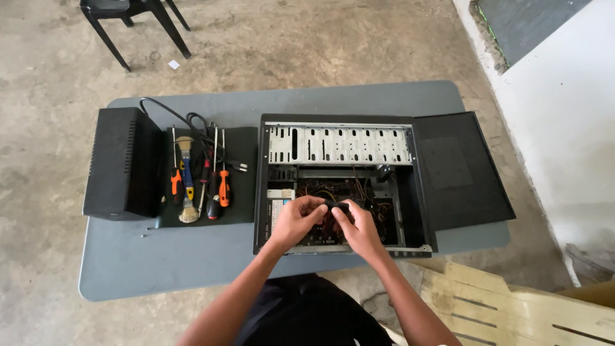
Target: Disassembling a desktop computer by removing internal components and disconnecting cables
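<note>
Head view: both hands meet over the open computer case (pixel 339 182) on the grey desk (pixel 192 256). The left hand (pixel 296 221) and right hand (pixel 360 229) pinch a small black connector (pixel 336 206) between their fingertips, above the wiring. Screwdrivers (pixel 218 186) lie left.

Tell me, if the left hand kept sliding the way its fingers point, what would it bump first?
The left hand points right, toward the small black part it pinches, so it would probably meet the right hand holding the other end. Depth is hard to judge.
</note>
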